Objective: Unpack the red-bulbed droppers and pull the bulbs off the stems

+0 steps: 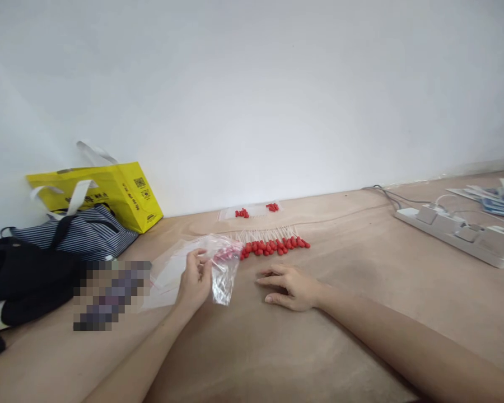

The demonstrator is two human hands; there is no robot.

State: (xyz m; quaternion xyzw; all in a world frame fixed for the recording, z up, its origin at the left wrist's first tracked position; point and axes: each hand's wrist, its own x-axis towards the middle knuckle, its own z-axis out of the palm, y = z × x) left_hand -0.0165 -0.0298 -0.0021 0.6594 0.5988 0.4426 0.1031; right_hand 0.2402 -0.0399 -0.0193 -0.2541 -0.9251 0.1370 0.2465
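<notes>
My left hand (pixel 196 280) pinches the edge of a clear plastic bag (pixel 224 282), which hangs down to its right. Further clear plastic bags (pixel 168 274) lie flat on the table under and left of that hand. Just beyond, a row of thin white sticks with red heads (pixel 273 245) lies side by side, heads toward me; the held bag covers the row's left end. My right hand (pixel 292 287) rests on the table in front of the row, fingers spread and holding nothing. Against the wall, another clear bag (pixel 256 211) contains two clusters of red-headed pieces.
At the left stand a yellow shopping bag (pixel 138 196), a striped bag (pixel 88 232) and a black bag (pixel 29 268), beside a blurred-out item (pixel 113 294). A white power strip (pixel 453 235) with chargers and papers (pixel 502 198) lies at the right. A wall (pixel 277 101) closes off the back.
</notes>
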